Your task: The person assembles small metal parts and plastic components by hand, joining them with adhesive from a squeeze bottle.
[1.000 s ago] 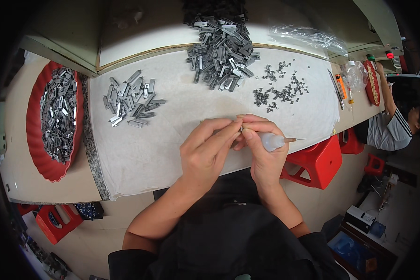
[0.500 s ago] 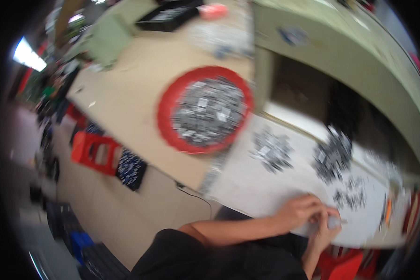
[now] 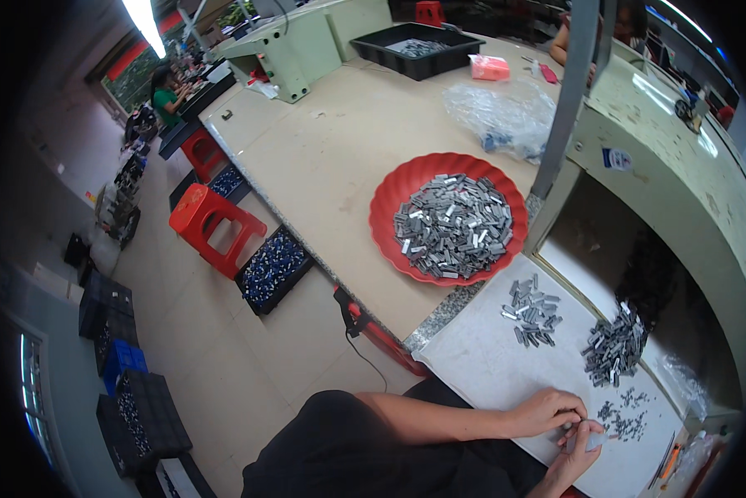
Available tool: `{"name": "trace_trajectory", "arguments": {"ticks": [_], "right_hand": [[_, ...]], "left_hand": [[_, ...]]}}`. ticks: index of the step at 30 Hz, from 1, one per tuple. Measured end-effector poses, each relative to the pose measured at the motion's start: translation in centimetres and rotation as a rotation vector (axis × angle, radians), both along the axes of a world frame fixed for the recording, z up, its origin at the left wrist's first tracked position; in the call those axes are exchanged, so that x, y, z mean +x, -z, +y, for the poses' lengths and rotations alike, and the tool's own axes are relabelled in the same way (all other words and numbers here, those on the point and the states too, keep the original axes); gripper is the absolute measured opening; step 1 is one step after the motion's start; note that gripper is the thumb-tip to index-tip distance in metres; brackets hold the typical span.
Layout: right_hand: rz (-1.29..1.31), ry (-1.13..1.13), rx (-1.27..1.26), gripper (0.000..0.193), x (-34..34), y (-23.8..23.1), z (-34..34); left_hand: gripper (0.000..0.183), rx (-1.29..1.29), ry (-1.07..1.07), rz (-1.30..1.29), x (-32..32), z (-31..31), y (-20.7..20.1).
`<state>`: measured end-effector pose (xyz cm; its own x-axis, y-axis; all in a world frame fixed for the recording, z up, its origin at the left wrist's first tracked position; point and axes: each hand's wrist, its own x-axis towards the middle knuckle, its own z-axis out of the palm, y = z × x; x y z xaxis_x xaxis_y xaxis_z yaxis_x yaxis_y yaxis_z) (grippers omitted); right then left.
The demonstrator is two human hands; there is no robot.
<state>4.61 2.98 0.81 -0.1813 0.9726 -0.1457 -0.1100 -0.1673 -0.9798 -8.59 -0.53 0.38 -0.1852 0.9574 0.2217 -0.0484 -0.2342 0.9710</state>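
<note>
My left hand is closed, its thumb and fingertips pinched together right against the fingers of the other hand. Whatever lies in that pinch is too small and covered to name. My right hand is curled around a small pale grey piece, partly hidden by the fingers. Both hands meet over a white sheet. Just beyond them are scattered tiny dark parts, a heap of grey metal pieces and a looser group of similar pieces.
A red scalloped bowl full of grey metal pieces stands on the beige table. Behind it are a clear plastic bag and a black tray. An orange-handled tool lies at the right. Red stools stand left.
The view has swung, so the bowl, sheet and hands appear farther right and lower, and the blur has gone. My hands stay together around the small piece.
</note>
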Motion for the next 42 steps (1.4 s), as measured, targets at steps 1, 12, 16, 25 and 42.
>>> {"name": "trace_trajectory", "arguments": {"ticks": [1, 12, 16, 25, 42], "right_hand": [[-0.019, 0.046, -0.018, 0.008, -0.2, -0.6, -0.1], [0.164, -0.039, -0.079, 0.005, -0.4, -1.7, 1.5], [0.170, -0.067, -0.108, 0.005, 0.3, -1.5, 1.8], [0.043, 0.000, -0.026, 0.008, -0.7, -1.4, -0.1], [0.003, -0.087, -0.063, 0.014, -0.3, -1.0, 0.9]], "left_hand": [[0.011, -0.033, 0.047, -0.068, 0.1, 0.2, 0.0], [0.012, -0.206, 0.011, -0.127, -0.2, 1.4, -0.9], [0.013, -0.208, 0.032, -0.075, 0.3, 1.8, -0.4], [0.012, -0.133, 0.096, -0.177, -0.2, 0.1, -0.2], [0.015, -0.087, 0.070, -0.093, -0.5, 0.4, -0.2]]}}
